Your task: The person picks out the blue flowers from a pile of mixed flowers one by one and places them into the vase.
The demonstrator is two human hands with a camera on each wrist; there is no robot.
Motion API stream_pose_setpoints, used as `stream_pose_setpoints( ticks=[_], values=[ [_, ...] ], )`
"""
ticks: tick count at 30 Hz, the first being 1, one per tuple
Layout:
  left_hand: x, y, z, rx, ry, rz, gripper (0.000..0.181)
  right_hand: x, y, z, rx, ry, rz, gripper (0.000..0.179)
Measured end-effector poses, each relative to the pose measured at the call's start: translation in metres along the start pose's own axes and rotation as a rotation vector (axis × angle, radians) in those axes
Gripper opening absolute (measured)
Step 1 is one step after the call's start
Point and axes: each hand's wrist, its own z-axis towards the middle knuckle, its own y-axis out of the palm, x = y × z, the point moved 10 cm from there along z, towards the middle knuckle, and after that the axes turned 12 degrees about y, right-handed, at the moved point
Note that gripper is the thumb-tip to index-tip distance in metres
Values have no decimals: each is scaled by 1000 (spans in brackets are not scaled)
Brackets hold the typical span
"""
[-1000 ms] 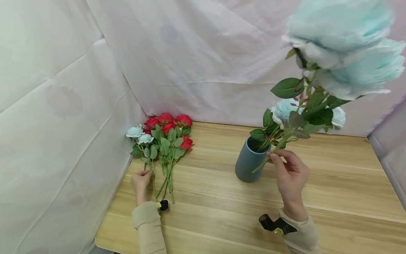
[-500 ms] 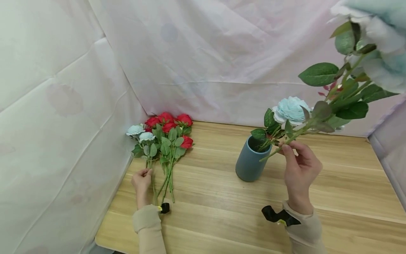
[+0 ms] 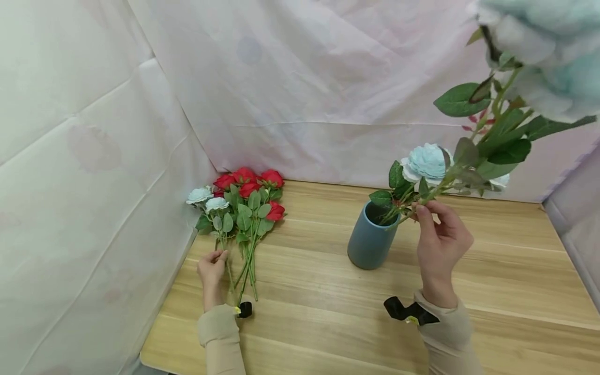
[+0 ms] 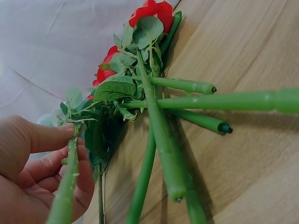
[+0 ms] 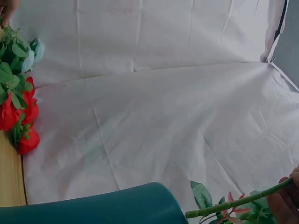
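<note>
My right hand (image 3: 440, 242) pinches the stem (image 5: 243, 200) of a pale blue, peony-like flower (image 3: 544, 47) with large blooms and green leaves. It leans up to the right, its cut end near the rim of the blue-grey vase (image 3: 370, 242); whether the end is inside I cannot tell. Another pale blue flower (image 3: 426, 162) leans out of the vase, partly behind the held one. At the left, my left hand (image 3: 212, 268) pinches the stem (image 4: 70, 177) of a smaller-looking pale blue flower (image 3: 217, 203) lying beside the red roses (image 3: 246, 174).
Several rose stems (image 4: 159, 126) cross one another on the wooden table (image 3: 309, 291), right of my left hand. Pale cloth (image 3: 304, 94) hangs behind the table, and more cloth (image 3: 84, 208) walls the left side. Black wrist cameras (image 3: 408, 312) sit on both sleeves.
The right hand moved right and slightly up with the flower, its blooms swinging rightward, then came back a little left. My left hand stays at its stem with only a slight shift.
</note>
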Motion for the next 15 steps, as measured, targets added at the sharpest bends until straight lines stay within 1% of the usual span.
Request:
stream_pose_setpoints(
  ticks=[3,5,9,12,15],
  values=[
    [0,1,-1,6,-17,-24,27,-4,7,4,-8,-6,-2,5],
    [-1,1,-2,10,-26,-38,27,-5,10,7,-11,-11,-22,5],
    [-1,1,-3,15,-39,-58,27,-3,12,10,6,-18,-121,4],
    [-1,1,-4,8,-51,-63,28,2,11,9,21,-8,-203,3],
    [-1,2,-4,0,-66,-62,29,6,10,7,28,5,-270,6]
  ],
)
